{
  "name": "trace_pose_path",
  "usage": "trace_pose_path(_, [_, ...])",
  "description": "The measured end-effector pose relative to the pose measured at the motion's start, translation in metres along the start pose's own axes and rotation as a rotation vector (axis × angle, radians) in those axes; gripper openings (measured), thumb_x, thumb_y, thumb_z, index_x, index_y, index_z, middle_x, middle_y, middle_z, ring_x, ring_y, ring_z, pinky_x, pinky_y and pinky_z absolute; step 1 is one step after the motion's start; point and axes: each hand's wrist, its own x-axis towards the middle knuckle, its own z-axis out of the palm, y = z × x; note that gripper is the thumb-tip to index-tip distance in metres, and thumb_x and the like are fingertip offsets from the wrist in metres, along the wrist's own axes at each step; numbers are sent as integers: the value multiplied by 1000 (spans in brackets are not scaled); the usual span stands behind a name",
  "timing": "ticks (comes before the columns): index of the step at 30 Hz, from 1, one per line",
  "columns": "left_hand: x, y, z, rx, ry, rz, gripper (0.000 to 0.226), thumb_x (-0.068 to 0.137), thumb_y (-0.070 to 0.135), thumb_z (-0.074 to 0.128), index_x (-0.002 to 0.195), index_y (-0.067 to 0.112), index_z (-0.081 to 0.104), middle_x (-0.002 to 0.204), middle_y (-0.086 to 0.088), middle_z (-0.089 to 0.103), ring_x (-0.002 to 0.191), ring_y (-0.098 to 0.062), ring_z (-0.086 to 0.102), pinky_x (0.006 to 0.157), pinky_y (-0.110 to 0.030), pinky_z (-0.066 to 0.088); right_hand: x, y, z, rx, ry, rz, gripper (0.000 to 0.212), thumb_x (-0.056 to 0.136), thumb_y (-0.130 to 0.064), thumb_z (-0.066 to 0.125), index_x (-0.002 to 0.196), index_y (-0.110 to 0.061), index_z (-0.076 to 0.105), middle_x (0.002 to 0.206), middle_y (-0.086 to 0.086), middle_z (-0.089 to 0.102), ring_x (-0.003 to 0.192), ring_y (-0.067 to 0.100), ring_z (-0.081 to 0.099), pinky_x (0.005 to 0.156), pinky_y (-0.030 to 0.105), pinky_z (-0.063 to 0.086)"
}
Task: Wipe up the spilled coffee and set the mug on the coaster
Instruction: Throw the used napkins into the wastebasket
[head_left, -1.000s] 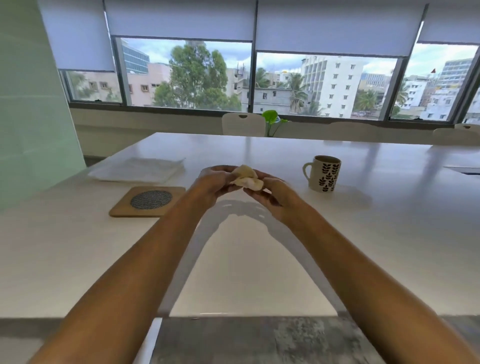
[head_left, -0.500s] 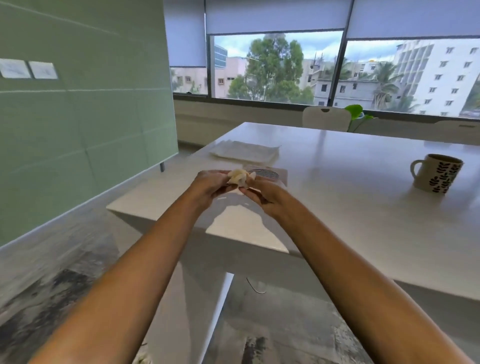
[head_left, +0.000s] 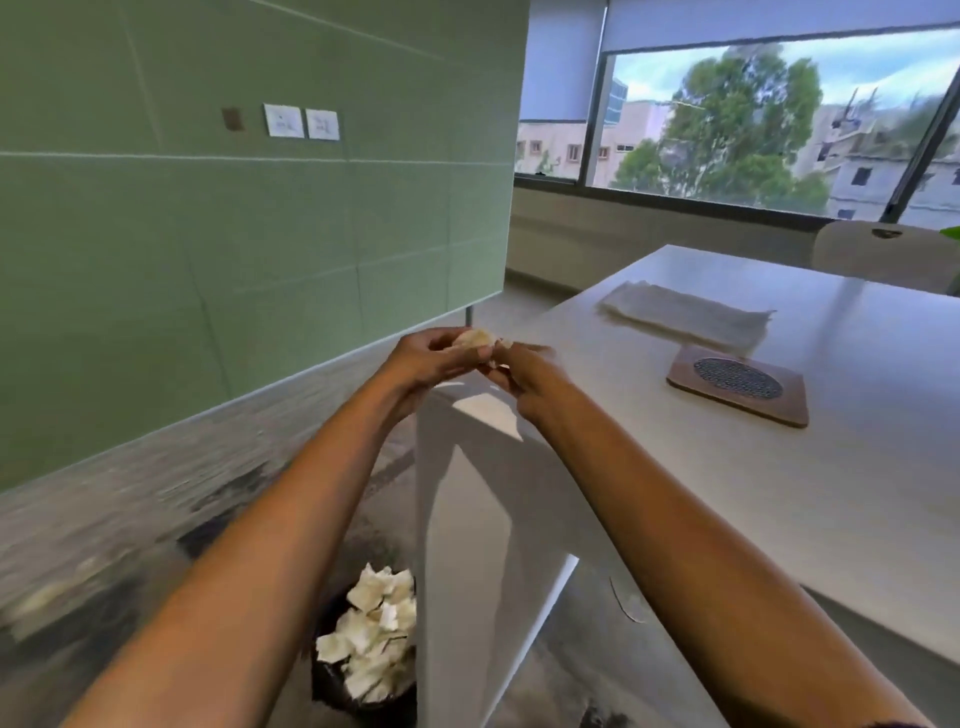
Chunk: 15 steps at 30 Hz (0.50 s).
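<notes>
White table (head_left: 779, 493) — one coaster (head_left: 737, 384); left hand (head_left: 431, 358), right hand (head_left: 519, 371) pinch one tissue wad (head_left: 475, 339).

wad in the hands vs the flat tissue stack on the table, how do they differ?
Shape: the wad is crumpled into a small ball; the tissue stack lies flat and spread out.
Place: the wad is pinched between the left hand and right hand, off the table corner; the stack rests on the table beyond the coaster.
Colour: the wad looks yellowish; the stack looks white.
Both appear to be paper.
</notes>
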Motion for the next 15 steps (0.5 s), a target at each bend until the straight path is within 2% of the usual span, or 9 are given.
trace_pose_path(2, [9,-5,-26,-14,117,6,43,80,5,72,120,-6,62,105,-15,70,93,-19,67,87,-22,56,13,6,27,3,-63,32,31,88,7,56,118,9,60,103,23,66,71,19,67,66,19,59])
trace_pose_path(4, [19,-10,-51,-68,217,-5,37,81,2,70,115,-11,62,86,-10,73,75,-13,70,73,-16,58,27,12,54,5,-115,56,36,89,8,47,125,10,55,109,21,63,90,25,68,86,25,56])
trace_pose_path(5, [24,-11,-63,-84,258,-12,34,81,1,69,113,-11,63,78,-6,72,67,-8,70,66,-13,57,35,15,66,19,-156,69,39,90,7,44,129,9,51,111,18,60,88,22,66,85,22,55])
trace_pose_path(6, [30,-12,-73,-89,289,-21,33,81,1,69,112,-10,63,76,-4,71,63,-7,69,62,-11,56,42,18,78,28,-190,82,42,91,6,42,133,7,47,110,14,56,80,16,62,75,17,56])
trace_pose_path(8, [41,-16,-93,-78,331,-44,33,82,2,69,112,-8,63,79,-6,67,66,-10,66,59,-10,56,55,24,100,2,-225,93,45,93,5,41,138,5,40,108,10,49,68,10,53,53,12,53])
trace_pose_path(9, [46,-19,-103,-70,351,-60,33,82,2,69,112,-8,63,80,-6,66,69,-12,64,60,-10,56,63,28,109,-13,-231,102,46,93,5,41,139,5,39,108,10,48,67,9,52,48,11,51])
trace_pose_path(13, [67,-37,-138,-14,413,-123,32,83,8,70,112,-4,64,80,-4,64,72,-12,60,69,-17,54,89,47,144,-61,-214,115,49,94,9,38,143,4,33,130,18,50,67,12,50,43,12,50])
trace_pose_path(15, [76,-49,-153,27,422,-146,31,83,11,70,111,-2,65,85,-6,65,75,-13,60,71,-19,51,104,61,157,-40,-153,126,48,95,9,38,142,3,33,141,22,45,76,19,53,49,16,52])
